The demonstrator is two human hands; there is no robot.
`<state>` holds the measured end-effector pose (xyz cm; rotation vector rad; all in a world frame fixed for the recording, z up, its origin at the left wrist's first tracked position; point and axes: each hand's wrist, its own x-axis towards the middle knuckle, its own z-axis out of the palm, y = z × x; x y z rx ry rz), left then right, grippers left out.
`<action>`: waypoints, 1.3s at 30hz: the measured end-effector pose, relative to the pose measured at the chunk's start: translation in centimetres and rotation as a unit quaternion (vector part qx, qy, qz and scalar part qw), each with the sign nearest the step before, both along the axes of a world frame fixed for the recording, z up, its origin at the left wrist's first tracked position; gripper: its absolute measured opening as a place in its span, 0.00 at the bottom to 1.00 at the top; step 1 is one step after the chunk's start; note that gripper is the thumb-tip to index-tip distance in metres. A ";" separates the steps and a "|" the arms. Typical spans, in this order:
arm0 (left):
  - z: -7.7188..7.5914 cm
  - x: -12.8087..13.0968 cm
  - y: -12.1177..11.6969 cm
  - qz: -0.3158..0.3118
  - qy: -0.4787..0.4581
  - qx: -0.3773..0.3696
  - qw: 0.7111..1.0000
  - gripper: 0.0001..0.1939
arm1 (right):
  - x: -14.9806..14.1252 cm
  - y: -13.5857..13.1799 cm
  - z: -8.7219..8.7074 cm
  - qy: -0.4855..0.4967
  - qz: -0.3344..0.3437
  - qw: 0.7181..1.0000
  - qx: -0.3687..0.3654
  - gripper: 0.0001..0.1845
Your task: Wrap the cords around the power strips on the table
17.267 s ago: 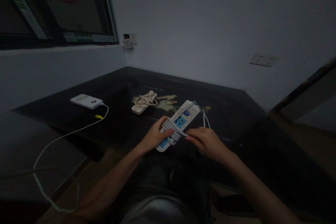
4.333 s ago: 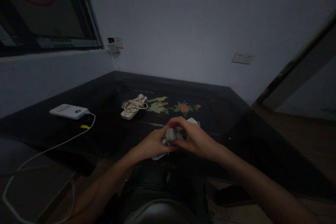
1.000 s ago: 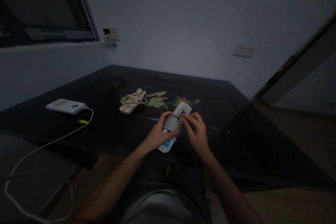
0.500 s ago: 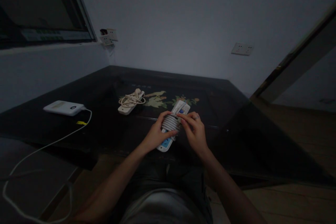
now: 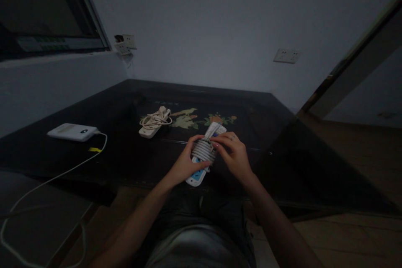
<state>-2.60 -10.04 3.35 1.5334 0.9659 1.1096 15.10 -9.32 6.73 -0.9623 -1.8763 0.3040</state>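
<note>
A white power strip (image 5: 194, 180) with blue socket faces lies tilted between my hands near the table's front. Its grey-white cord (image 5: 202, 150) is wound round its middle in several tight turns. My left hand (image 5: 185, 162) is closed round the strip's left side, thumb across the lower part of the coil. With thumb and forefinger, my right hand (image 5: 234, 155) pinches at the upper right of the coil, where a small piece, apparently the cord's plug end, is mostly covered by the fingers.
On the dark glossy table (image 5: 132, 96) lies a second power strip (image 5: 150, 130) with a cream cord looped over it. A white power bank (image 5: 72, 132) with a cable (image 5: 65, 171) hanging off the front edge is at left. Wall sockets (image 5: 286, 55) are behind.
Over the last second both hands stay on the strip, with only slight finger movement; the view shifts slightly. Earlier, the cord's loose length ran from my right hand; now it is wound round the strip.
</note>
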 end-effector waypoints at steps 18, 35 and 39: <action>-0.3 0.5 -0.7 0.003 -0.166 -0.116 0.979 0.43 | -0.2 -4.1 -4.6 0.266 -0.094 0.948 -0.147 0.21; -1.2 3.6 -2.1 -0.013 -0.364 -0.147 0.919 0.35 | -3.4 -6.1 -7.5 0.187 -0.114 0.965 -0.147 0.44; -0.7 3.1 -1.3 0.005 -0.367 -0.153 0.917 0.27 | -3.4 -6.3 -7.2 0.147 -0.153 0.973 -0.090 0.43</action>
